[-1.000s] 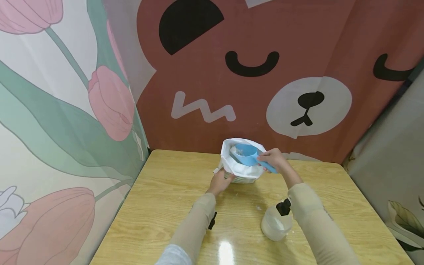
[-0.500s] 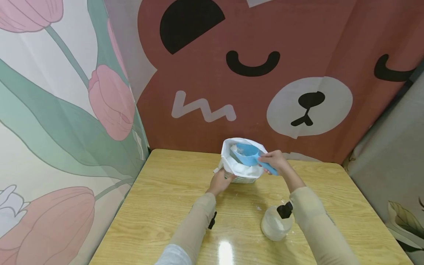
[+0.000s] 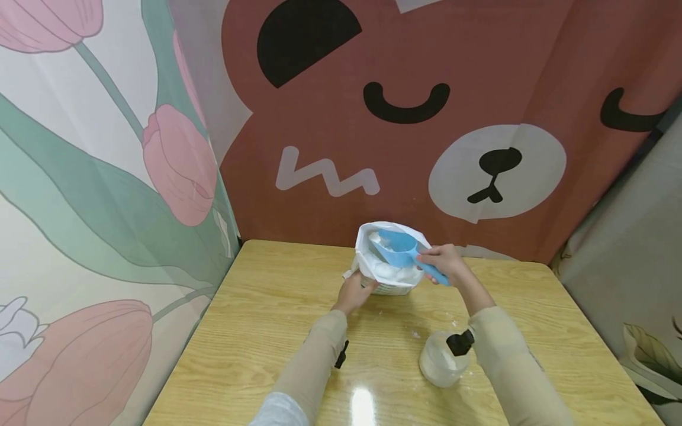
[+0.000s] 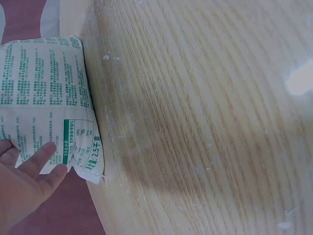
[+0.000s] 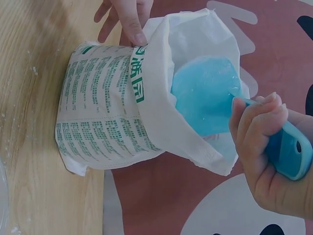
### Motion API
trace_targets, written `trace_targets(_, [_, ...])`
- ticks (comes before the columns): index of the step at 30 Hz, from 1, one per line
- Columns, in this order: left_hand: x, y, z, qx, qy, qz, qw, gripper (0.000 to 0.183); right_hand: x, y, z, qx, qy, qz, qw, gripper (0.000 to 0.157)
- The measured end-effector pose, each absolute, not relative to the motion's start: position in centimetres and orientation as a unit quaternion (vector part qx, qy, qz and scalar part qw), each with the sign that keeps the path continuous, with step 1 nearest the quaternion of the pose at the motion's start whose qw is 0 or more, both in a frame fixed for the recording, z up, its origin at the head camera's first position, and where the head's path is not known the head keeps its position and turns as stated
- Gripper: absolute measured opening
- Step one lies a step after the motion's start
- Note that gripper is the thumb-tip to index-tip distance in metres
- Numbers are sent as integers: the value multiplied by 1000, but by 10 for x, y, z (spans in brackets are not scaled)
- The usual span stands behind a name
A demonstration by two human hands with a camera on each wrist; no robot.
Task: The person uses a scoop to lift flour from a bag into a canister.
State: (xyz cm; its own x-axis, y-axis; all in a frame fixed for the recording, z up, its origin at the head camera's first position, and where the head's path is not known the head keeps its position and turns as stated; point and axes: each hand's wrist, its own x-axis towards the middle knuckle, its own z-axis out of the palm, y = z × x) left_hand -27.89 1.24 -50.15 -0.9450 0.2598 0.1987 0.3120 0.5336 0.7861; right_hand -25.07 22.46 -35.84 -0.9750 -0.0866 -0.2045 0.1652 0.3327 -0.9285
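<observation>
A blue scoop [image 3: 396,251] sits in the wide mouth of a white bag with green print [image 3: 391,278], white powder at its front. My right hand [image 3: 444,262] grips the scoop's handle, fingers curled round it in the right wrist view. My left hand [image 3: 353,293] rests against the bag's near left side. Its fingers are loosely extended over the printed face [image 4: 36,93], while the thumb touches the bag below the folded rim [image 5: 159,83] in the right wrist view. The bag stands upright near the table's back edge. A clear jar [image 3: 441,370] with white powder stands nearer me, partly under the right wrist strap.
White specks dot the wooden table [image 3: 266,331] between bag and jar. Behind the table hangs a brown bear-patterned curtain [image 3: 319,219], with a tulip-patterned one [image 3: 181,260] at the left. My right forearm [image 3: 506,355] passes close beside the jar.
My right hand and the scoop's handle have shifted slightly right and down, and the right forearm has moved a little right. The left hand, bag and jar stay in place.
</observation>
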Motion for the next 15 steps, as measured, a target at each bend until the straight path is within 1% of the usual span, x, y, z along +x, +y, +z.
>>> trace_targets(8, [-278,12,-501,-163,-874,-457,21,61,-245,224,-357,13,805,-582,112,40])
trace_targets(15, [-277,12,-501,-168,-871,-460,25,60,-239,226,-358,8,798,-591,116,41])
